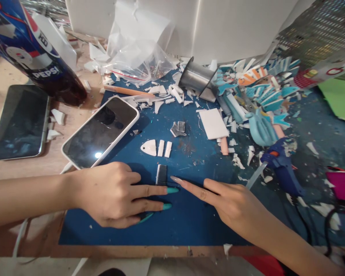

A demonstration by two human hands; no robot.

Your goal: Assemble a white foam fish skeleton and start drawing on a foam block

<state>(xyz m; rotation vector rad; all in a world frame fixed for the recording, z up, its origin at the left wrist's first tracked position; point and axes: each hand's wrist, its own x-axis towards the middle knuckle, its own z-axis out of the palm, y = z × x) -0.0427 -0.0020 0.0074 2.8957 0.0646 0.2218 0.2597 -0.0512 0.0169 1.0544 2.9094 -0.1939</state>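
My left hand (115, 197) lies flat on the blue cutting mat (189, 222), fingers stretched out, the index fingertip just below a small dark rectangular piece (161, 174). My right hand (227, 203) points with its index finger stretched toward the same piece, the tip beside its lower right corner; the other fingers are curled under. Neither hand holds anything. Above the dark piece lie three white foam cutouts (157, 148), one pointed and two narrow strips. A small grey scrap (178, 129) sits further up.
A white-cased phone (102, 132) lies at the mat's left edge, a second phone (21, 120) further left. A Pepsi bottle (37, 53) stands at back left. A blue glue gun (281, 163), a white foam rectangle (213, 123), coloured foam scraps (258, 92) and a plastic bag (138, 50) crowd the back and right.
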